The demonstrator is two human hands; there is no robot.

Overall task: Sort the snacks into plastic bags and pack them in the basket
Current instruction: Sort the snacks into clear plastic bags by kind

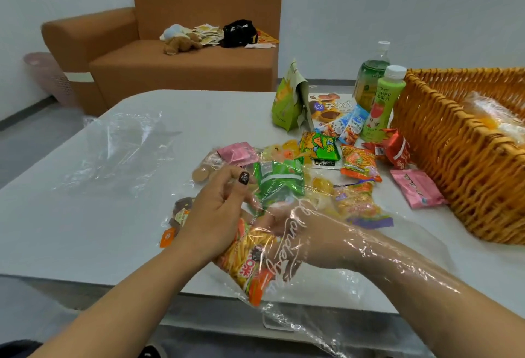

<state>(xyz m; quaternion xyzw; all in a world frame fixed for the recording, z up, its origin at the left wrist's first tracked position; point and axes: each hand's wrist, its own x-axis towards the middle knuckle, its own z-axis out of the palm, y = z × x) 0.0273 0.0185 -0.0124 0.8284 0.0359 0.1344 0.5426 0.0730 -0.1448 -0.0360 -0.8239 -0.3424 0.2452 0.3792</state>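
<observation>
Snacks crowd the white table (85, 215) beside the wicker basket (454, 164) as my right hand (287, 215), reaching inside a clear plastic bag (369, 244), grips a green snack packet (277, 180). My left hand (218, 215) pinches the bag's edge, fingers curled, over an orange-yellow snack packet (244, 261) already inside.

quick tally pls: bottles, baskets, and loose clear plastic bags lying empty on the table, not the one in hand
Bottles: 2, the clear green bottle and the light green juice bottle
Baskets: 1, the wicker basket
Empty clear bags lying loose: 1, the plastic bag on the table's left side
Total: 4
</observation>
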